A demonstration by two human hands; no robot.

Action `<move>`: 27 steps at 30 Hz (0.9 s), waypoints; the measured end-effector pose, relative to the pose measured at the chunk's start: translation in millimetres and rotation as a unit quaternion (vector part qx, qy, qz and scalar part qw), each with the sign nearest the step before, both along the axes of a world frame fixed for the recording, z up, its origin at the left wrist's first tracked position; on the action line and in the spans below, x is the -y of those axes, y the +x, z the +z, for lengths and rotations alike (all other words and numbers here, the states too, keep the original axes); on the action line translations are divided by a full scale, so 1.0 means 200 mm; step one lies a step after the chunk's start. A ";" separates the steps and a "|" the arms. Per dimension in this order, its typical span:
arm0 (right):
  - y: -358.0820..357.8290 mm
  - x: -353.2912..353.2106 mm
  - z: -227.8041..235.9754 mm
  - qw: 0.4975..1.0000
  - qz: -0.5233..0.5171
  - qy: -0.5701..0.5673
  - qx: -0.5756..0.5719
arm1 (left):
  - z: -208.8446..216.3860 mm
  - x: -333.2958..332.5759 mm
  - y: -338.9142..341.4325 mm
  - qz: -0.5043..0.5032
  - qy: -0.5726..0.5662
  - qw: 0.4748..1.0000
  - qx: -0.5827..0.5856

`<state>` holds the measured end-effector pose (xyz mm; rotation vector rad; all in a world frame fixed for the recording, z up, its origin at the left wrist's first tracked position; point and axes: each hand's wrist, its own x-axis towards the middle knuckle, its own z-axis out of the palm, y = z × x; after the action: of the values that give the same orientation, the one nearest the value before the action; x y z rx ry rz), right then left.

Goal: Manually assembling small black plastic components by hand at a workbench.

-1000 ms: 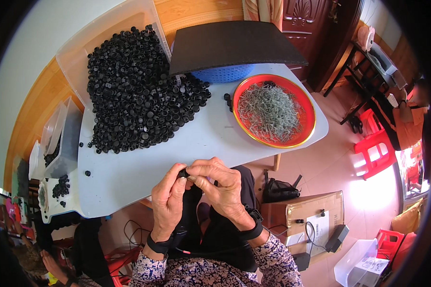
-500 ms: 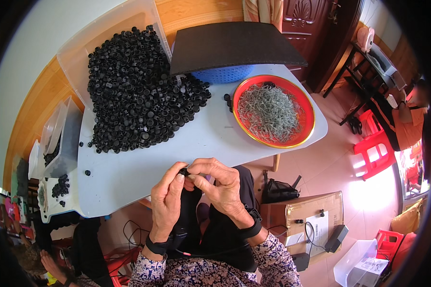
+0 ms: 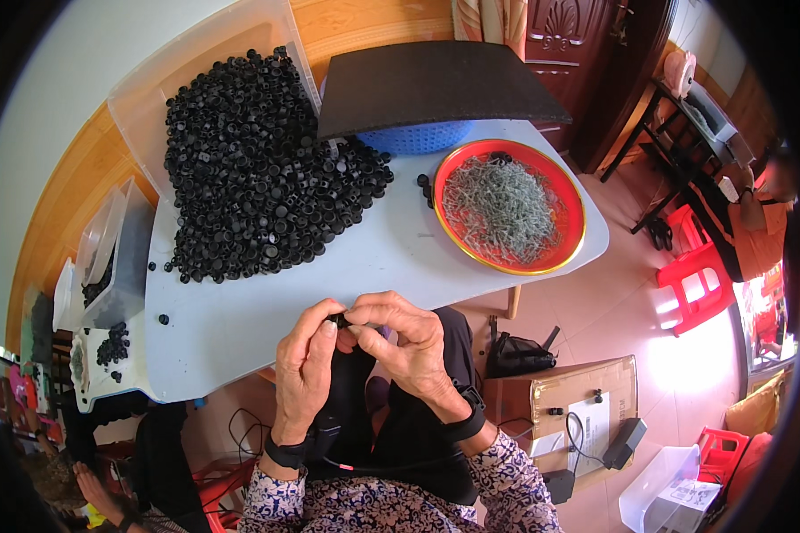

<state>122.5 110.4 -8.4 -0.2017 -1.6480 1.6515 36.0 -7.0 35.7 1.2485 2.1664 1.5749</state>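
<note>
Just beyond the table's near edge, both my hands meet at a small black plastic part (image 3: 338, 321). My left hand (image 3: 307, 360) pinches it between thumb and fingers. My right hand (image 3: 411, 346) is closed too, its fingertips pressed together against the part's right side; whatever they hold is hidden. A large heap of similar small black plastic caps (image 3: 249, 186) spills across the table's left half. To the right, a red bowl (image 3: 571, 200) with a gold rim holds many thin silvery metal pins or screws (image 3: 502, 209).
A dark flat board (image 3: 436, 84) lies over a blue basket (image 3: 418, 138) behind the bowl. Loose caps dot the pale table (image 3: 400, 258). Clear bins (image 3: 120, 258) stand at left. A cardboard box (image 3: 516, 400) sits right of my legs. Other people are at far right and lower left.
My hands have shifted very slightly left, still joined at the small black part. The heap and the bowl look the same.
</note>
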 end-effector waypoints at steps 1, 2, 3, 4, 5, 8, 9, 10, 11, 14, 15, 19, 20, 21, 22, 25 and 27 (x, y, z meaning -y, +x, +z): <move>0.00 0.00 0.00 1.000 -0.001 -0.001 0.001 | -0.01 0.00 0.00 0.000 0.000 1.000 0.000; 0.00 0.00 0.00 1.000 -0.001 -0.002 0.001 | -0.02 0.00 -0.01 0.001 0.005 0.999 0.032; 0.00 0.00 -0.01 1.000 -0.001 -0.002 0.001 | -0.03 0.00 -0.01 0.002 0.010 0.998 0.064; -0.01 0.00 -0.01 1.000 0.000 -0.001 -0.007 | -0.03 0.01 -0.01 0.002 0.010 0.998 0.064; -0.01 0.00 -0.01 1.000 0.000 0.001 -0.014 | -0.02 0.01 -0.01 -0.006 0.019 0.996 0.083; -0.01 0.01 -0.01 1.000 0.005 0.001 -0.011 | 0.00 0.00 -0.01 -0.011 0.020 0.995 0.100; -0.01 0.01 -0.01 1.000 0.006 0.002 -0.010 | 0.00 0.00 -0.01 -0.007 0.013 0.995 0.097; -0.02 0.01 0.00 1.000 0.006 0.001 -0.007 | -0.01 0.00 -0.01 -0.006 0.013 0.995 0.098; -0.01 0.01 0.00 1.000 0.006 -0.003 -0.006 | -0.02 0.00 -0.01 -0.003 0.021 0.993 0.112; -0.01 0.00 -0.01 1.000 -0.005 0.014 -0.004 | -0.06 0.00 -0.02 -0.001 0.033 0.990 0.134; -0.02 0.01 -0.01 1.000 -0.005 0.015 -0.003 | -0.07 0.00 -0.03 -0.001 0.039 0.989 0.142; -0.02 0.01 -0.02 1.000 0.010 -0.027 -0.010 | -0.07 0.00 -0.03 0.002 0.042 0.989 0.139; -0.02 0.01 -0.02 0.999 0.015 -0.026 -0.014 | -0.07 0.00 -0.03 0.001 0.045 0.989 0.138; -0.02 0.01 -0.02 0.999 0.016 -0.026 -0.014 | -0.07 0.00 -0.03 -0.001 0.047 0.990 0.136; -0.02 0.01 -0.02 1.000 0.012 -0.013 -0.018 | -0.06 0.00 -0.02 0.000 0.047 0.990 0.136; -0.01 0.00 -0.01 1.000 0.006 0.011 -0.018 | -0.04 -0.01 -0.02 -0.008 0.043 0.991 0.125; -0.01 0.01 -0.01 1.000 0.004 0.022 -0.015 | -0.04 -0.01 -0.02 -0.011 0.052 0.991 0.127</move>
<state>119.8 109.3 -10.8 -0.1481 -1.6636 1.6152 32.8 -5.7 26.9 1.0297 1.9316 1.7506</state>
